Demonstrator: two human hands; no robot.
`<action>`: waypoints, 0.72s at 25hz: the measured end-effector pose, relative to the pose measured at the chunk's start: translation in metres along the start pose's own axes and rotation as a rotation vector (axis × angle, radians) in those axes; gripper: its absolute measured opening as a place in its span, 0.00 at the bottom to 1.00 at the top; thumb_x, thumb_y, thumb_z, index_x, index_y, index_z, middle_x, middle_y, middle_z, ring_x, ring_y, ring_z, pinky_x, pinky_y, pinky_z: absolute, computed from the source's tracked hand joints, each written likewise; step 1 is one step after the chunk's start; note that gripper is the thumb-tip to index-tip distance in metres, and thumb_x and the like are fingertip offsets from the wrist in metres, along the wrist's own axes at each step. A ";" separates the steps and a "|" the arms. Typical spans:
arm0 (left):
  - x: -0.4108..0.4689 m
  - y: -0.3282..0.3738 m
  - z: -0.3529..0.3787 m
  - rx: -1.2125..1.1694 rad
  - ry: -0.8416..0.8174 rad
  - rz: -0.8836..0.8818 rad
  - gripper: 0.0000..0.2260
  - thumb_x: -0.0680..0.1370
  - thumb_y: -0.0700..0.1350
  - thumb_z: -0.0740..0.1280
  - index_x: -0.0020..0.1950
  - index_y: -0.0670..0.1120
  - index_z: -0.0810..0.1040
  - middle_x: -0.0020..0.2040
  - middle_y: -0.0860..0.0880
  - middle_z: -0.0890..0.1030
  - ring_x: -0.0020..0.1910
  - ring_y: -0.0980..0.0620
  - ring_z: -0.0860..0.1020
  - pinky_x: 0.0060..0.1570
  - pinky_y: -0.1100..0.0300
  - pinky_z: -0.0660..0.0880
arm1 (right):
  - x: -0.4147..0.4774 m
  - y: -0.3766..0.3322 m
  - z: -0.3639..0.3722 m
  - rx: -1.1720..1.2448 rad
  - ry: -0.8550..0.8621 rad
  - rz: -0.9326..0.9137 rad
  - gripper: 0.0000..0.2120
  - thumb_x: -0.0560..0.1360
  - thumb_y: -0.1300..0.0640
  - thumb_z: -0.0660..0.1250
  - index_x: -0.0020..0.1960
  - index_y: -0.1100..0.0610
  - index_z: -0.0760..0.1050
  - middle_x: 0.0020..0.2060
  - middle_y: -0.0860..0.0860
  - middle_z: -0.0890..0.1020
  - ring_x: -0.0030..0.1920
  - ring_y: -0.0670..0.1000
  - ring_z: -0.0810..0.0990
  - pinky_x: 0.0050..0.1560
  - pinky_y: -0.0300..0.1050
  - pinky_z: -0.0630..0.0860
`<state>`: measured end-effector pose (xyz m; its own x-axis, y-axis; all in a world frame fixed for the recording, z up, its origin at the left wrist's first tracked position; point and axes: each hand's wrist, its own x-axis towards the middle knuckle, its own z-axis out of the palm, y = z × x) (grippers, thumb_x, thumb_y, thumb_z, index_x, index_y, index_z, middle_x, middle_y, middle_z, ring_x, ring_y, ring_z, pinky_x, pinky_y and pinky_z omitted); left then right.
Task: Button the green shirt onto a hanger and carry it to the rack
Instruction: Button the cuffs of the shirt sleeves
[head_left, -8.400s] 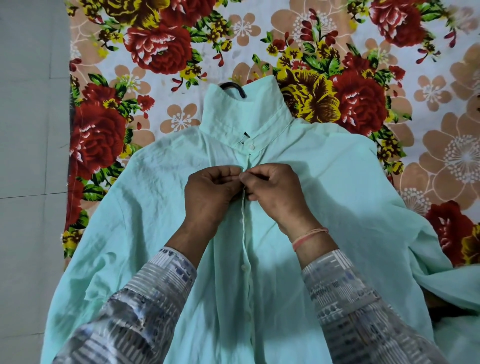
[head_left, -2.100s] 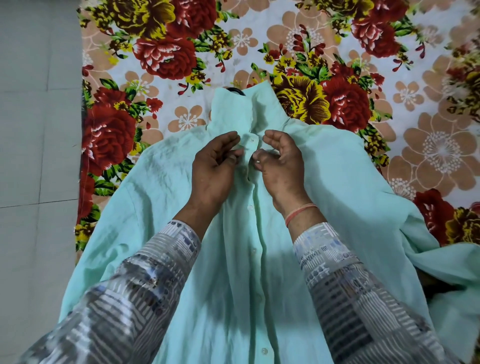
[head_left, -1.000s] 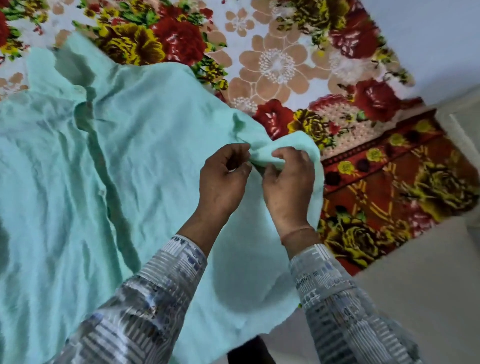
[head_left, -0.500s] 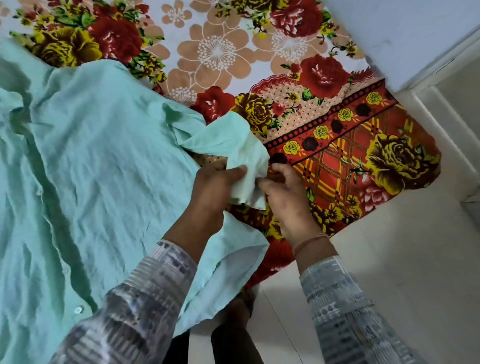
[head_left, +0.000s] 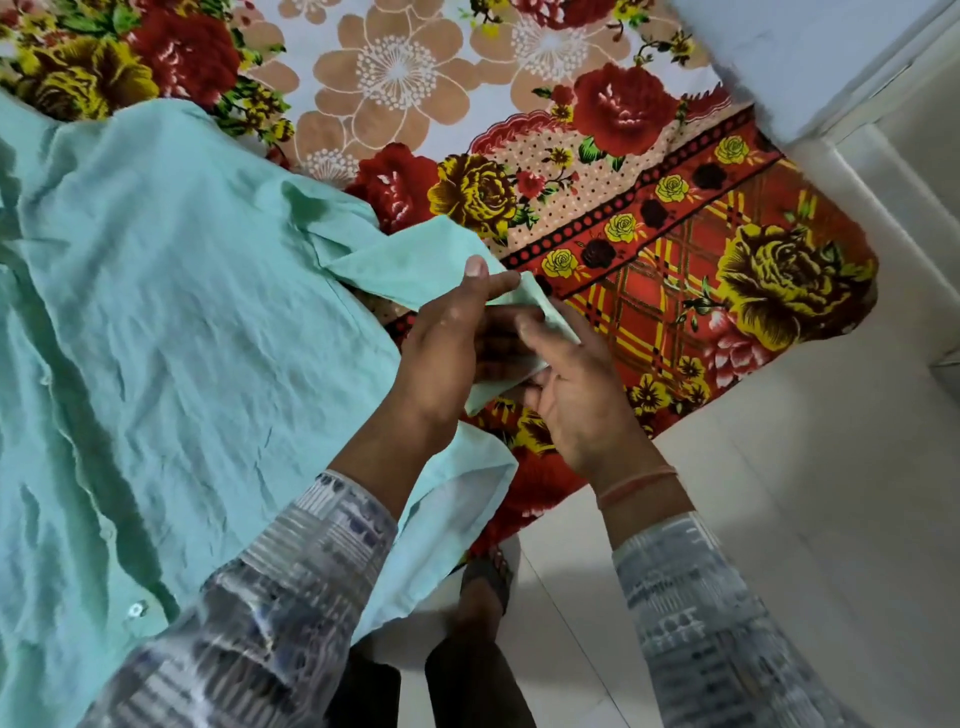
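Your work has moved from the collar and front placket of the pale green cotton shirt (head_left: 171, 291) to the cuff of its sleeve (head_left: 415, 262). That sleeve end now lies at the near right corner of the floral-printed bedsheet (head_left: 675, 218), where moments ago it was still being gathered up.

Your left hand (head_left: 449, 338) pinches the cuff fabric between thumb and forefinger. Your right hand (head_left: 576, 384) closes on the same cuff from below, fingers curled against the cloth. Whether a button is between your fingers cannot be determined; the cuff is partly covered and blurred.

The shirt body lies spread flat across the left part of the bedsheet, with one placket button (head_left: 136, 609) visible near the near edge. The hanger is not in view.

Judgement: the front is likely fastened, and the cuff is the step in hand. Lifting the shirt and carrying it to the rack remain to be done.
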<state>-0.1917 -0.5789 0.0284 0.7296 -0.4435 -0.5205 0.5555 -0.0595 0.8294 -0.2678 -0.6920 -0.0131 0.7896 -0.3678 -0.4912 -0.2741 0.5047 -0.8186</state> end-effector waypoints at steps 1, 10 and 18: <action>0.000 -0.008 -0.002 0.046 0.041 0.027 0.18 0.88 0.55 0.60 0.64 0.47 0.85 0.50 0.44 0.90 0.46 0.45 0.89 0.48 0.49 0.86 | 0.001 0.010 -0.005 0.031 0.091 0.057 0.16 0.85 0.57 0.66 0.72 0.54 0.78 0.64 0.59 0.86 0.65 0.61 0.85 0.64 0.65 0.82; 0.021 -0.060 -0.004 0.859 0.116 0.114 0.07 0.75 0.44 0.78 0.52 0.51 0.88 0.44 0.56 0.86 0.49 0.51 0.86 0.52 0.54 0.83 | -0.006 0.038 -0.056 -1.027 0.534 -0.328 0.19 0.75 0.60 0.76 0.65 0.55 0.83 0.59 0.54 0.83 0.57 0.55 0.83 0.58 0.52 0.82; 0.020 -0.092 0.026 1.091 0.128 0.380 0.12 0.72 0.50 0.79 0.51 0.45 0.85 0.47 0.47 0.86 0.48 0.44 0.83 0.43 0.56 0.72 | -0.009 0.039 -0.071 -1.079 0.412 -0.479 0.12 0.76 0.61 0.71 0.58 0.56 0.88 0.51 0.53 0.85 0.53 0.54 0.83 0.57 0.52 0.82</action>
<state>-0.2386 -0.6055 -0.0527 0.8451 -0.5082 -0.1660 -0.3008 -0.7088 0.6381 -0.3240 -0.7244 -0.0615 0.7574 -0.6524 0.0257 -0.4705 -0.5728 -0.6712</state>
